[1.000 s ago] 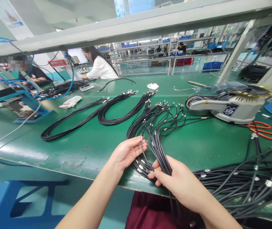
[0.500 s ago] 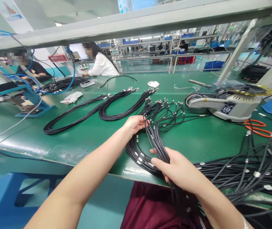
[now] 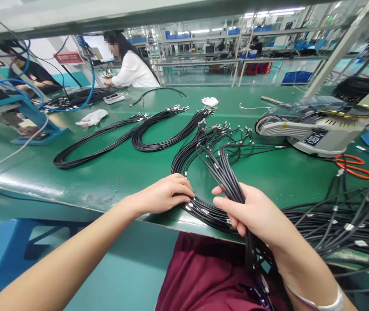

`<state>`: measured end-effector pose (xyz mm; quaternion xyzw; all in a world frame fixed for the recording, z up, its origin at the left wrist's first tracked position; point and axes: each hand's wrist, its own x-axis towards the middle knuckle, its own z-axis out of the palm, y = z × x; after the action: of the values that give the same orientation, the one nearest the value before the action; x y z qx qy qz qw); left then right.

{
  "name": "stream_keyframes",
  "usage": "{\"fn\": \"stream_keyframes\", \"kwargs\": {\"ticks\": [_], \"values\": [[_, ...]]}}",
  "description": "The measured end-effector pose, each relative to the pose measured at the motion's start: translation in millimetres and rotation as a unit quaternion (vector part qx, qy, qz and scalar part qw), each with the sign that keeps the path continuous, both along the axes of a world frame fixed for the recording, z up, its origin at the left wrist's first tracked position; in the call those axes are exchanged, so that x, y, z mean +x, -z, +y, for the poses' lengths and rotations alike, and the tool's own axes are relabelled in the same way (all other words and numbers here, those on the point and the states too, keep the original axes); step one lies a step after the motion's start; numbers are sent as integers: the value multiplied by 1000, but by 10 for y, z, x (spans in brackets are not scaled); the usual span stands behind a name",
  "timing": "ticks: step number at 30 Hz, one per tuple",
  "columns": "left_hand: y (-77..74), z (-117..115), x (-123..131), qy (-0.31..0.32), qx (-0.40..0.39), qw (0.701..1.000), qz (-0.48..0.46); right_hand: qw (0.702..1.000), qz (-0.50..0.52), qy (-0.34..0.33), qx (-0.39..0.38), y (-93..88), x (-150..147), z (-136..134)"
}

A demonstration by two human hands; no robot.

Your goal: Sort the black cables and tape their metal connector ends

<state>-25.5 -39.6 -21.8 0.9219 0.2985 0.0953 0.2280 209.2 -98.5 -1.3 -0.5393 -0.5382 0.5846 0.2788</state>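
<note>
fingers [image 3: 228,205] of the right hand [image 3: 257,211] are closed around a held bundle of black cables [image 3: 232,177], and fingers of the left hand [image 3: 166,192] are bent over a curved cable bundle [image 3: 210,214] on the green table [image 3: 106,181], left of the held bundle; whether they pinch one cable, i cannot tell. farther left of the held bundle lie two looped cable bundles [image 3: 148,147], neatly gathered, so this portion seems done. loose cables [image 3: 316,218] lie tangled right of the held bundle and, i judge, are still left. the held bundle passes between right thumb and fingers, its upper part reaching beyond them, its lower part hanging past the table edge.
</note>
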Motion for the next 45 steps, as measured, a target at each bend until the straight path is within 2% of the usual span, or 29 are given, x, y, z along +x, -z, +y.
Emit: {"fn": "stream_keyframes", "kwargs": {"ticks": [3,6,13,16,18,20,22,24,25,27,30,33,40,45], "values": [[73,34,74,19,18,1000,-3,1000,-8,-17,20,-57,28,6],[68,49,96,24,38,999,-5,999,-30,-27,34,-51,25,3],[-104,31,102,-5,65,995,-75,994,-103,-2,48,28,-26,-2],[-87,6,146,-14,85,990,-114,984,-148,-12,99,65,-54,6],[-24,-71,188,-48,108,980,-157,977,-171,-11,127,86,-68,14],[59,-212,243,-150,123,952,-237,974,-181,-5,137,94,-76,20],[135,-394,319,-299,68,891,-336,974,-180,-4,138,88,-77,21],[189,-571,420,-396,-94,822,-399,975,-177,-7,135,74,-75,17],[207,-642,477,-408,-189,792,-414,975,-177,-8,133,66,-73,14],[226,-731,597,-377,-348,745,-426,976,-176,-10,131,56,-69,7],[233,-737,736,-322,-454,691,-461,978,-164,-17,129,60,-62,-4],[230,-679,766,-316,-482,652,-493,979,-161,-26,123,78,-59,-12],[207,-519,561,-335,-505,601,-522,979,-156,-35,127,109,-55,-4],[173,-214,412,-346,-526,572,-526,980,-144,-41,130,92,-54,-4]]}}
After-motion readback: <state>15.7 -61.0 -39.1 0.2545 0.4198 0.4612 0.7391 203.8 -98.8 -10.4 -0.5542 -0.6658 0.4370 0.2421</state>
